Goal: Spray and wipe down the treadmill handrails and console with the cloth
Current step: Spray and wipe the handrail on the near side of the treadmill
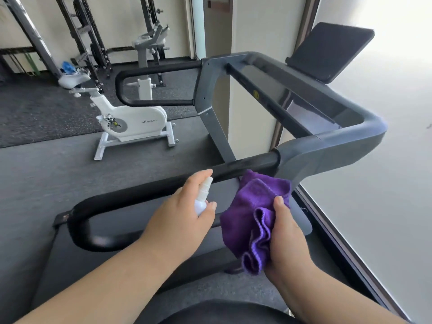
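My left hand [187, 211] grips a small white spray bottle [203, 197], index finger on top of its nozzle, which points at the near black handrail [245, 166]. My right hand [286, 232] holds a bunched purple cloth [247, 220] just below that handrail, the cloth's top edge close to the bar. The handrail loops back toward me at the left [79, 220]. The grey console frame [327, 146] rises beyond it, with a dark tilted screen [332, 50] at the top right. A second black handrail loop [145, 87] sits on the far side.
A white exercise bike [131, 125] stands on the dark floor to the left. Black weight racks [88, 36] line the back wall. A bright window [385, 183] runs along the right side. The treadmill deck [210, 288] lies below my arms.
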